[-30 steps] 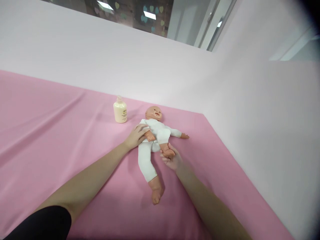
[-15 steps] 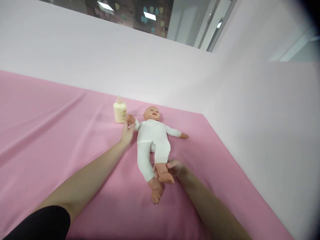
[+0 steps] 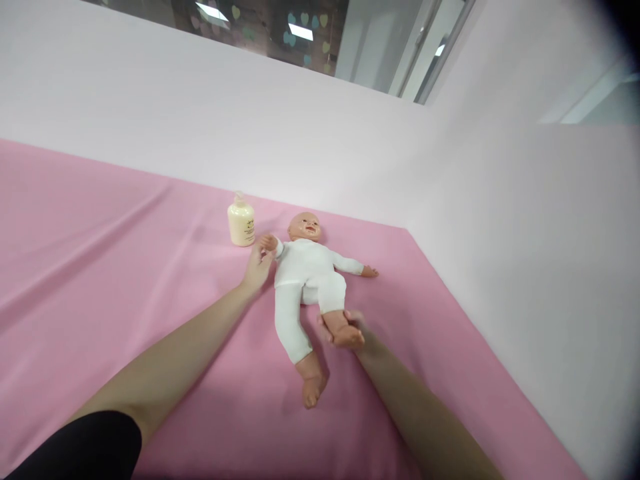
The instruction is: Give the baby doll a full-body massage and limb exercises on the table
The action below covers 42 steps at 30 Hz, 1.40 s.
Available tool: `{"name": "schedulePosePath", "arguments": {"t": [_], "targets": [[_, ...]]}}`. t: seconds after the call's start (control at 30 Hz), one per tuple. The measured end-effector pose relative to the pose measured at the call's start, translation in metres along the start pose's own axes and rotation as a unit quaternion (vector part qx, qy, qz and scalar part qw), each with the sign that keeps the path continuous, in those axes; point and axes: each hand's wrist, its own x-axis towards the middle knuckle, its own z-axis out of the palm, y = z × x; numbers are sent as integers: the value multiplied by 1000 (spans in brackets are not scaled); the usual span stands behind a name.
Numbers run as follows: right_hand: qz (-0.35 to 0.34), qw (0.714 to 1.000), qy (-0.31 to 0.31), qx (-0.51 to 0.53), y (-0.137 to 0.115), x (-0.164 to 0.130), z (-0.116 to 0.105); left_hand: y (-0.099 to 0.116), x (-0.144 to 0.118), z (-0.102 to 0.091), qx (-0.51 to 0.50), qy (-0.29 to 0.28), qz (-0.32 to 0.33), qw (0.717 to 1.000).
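The baby doll (image 3: 306, 270) is laid face-up on the pink sheet (image 3: 125, 267), head far and feet near, its raised arm pinched by the left hand (image 3: 257, 269), one foot cupped by the right hand (image 3: 350, 328).

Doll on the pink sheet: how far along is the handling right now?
Looks done: the doll lies face up in its white suit. In hand: the left hand holds one doll wrist beside the bottle; the right hand grips a foot, that knee bent. Left: the other leg and arm lie flat on the sheet, untouched; the bottle stands unused.
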Motion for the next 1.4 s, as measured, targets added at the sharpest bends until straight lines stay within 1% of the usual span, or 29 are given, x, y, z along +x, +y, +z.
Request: {"name": "schedulePosePath", "arguments": {"t": [0.03,0.07,0.1,0.17,0.2,0.27,0.37,0.5,0.6,0.73,0.87,0.93,1.03,1.1,1.23,1.33,1.4], "targets": [[-34,999,32,22,-2,1,0,4,-2,1,45,-38,43,997],[-59,995,68,47,-3,2,1,8,-5,1,90,-82,85,989],[-70,990,101,72,-5,3,1,12,-7,1,131,-130,120,975],[-66,979,160,109,-7,5,1,18,-10,1,191,-211,170,944],[-64,974,182,122,-7,6,2,20,-11,1,210,-237,186,930],[-58,967,208,138,-9,7,3,20,-11,1,237,-262,211,911],[-58,959,229,154,-10,10,6,17,-10,1,253,-273,244,895],[-57,953,254,151,-11,11,7,15,-9,2,258,-279,278,882],[-60,951,273,134,-10,11,7,15,-9,3,262,-284,282,878],[-58,953,282,94,-8,13,8,12,-10,4,265,-290,285,874],[-54,952,297,49,-6,15,15,13,-10,3,267,-291,292,871],[-51,957,286,18,-5,16,20,14,-10,2,267,-290,293,871],[-39,967,246,-53,-3,17,26,15,-10,2,266,-291,290,872],[-36,968,230,-96,-2,17,28,13,-10,3,265,-293,288,872],[-52,969,212,-118,0,18,28,6,-9,4,249,-292,281,880],[-44,970,196,-134,2,19,27,7,-10,4,225,-290,255,895],[-29,971,186,-147,4,19,29,11,-10,4,189,-275,221,916]]}}
